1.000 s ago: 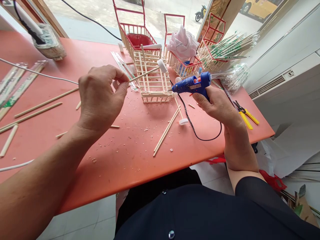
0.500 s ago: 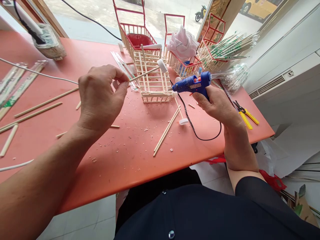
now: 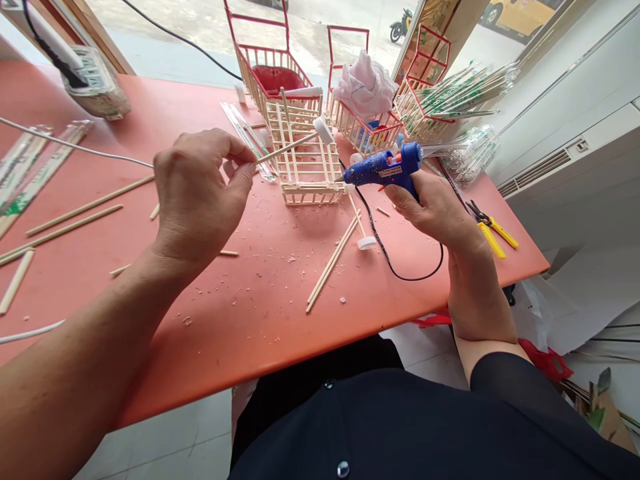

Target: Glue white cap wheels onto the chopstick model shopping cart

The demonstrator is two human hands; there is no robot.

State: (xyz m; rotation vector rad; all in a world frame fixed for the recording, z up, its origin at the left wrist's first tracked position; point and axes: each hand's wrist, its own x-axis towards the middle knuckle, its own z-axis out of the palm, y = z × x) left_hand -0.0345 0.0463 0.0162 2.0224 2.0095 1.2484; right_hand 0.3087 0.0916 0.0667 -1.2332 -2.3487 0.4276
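Observation:
My left hand (image 3: 197, 193) pinches a thin wooden stick (image 3: 287, 147) that carries a small white wheel (image 3: 324, 130) at its far end, held up over the table. My right hand (image 3: 435, 210) grips a blue hot glue gun (image 3: 386, 167), its nozzle pointing left toward the wheel end, a short gap apart. Behind the stick stands an unpainted wooden stick cart frame (image 3: 306, 163). On the table below lies a second stick with a white wheel (image 3: 367, 243) beside two loose sticks (image 3: 333, 263).
The orange table (image 3: 260, 320) holds red-framed stick carts (image 3: 273, 70), a white cloth (image 3: 365, 83), bundles of wrapped chopsticks (image 3: 460, 93), yellow-handled pliers (image 3: 493, 230), loose sticks (image 3: 75, 217) at the left, a white cable (image 3: 75, 147) and the gun's black cord (image 3: 400, 270).

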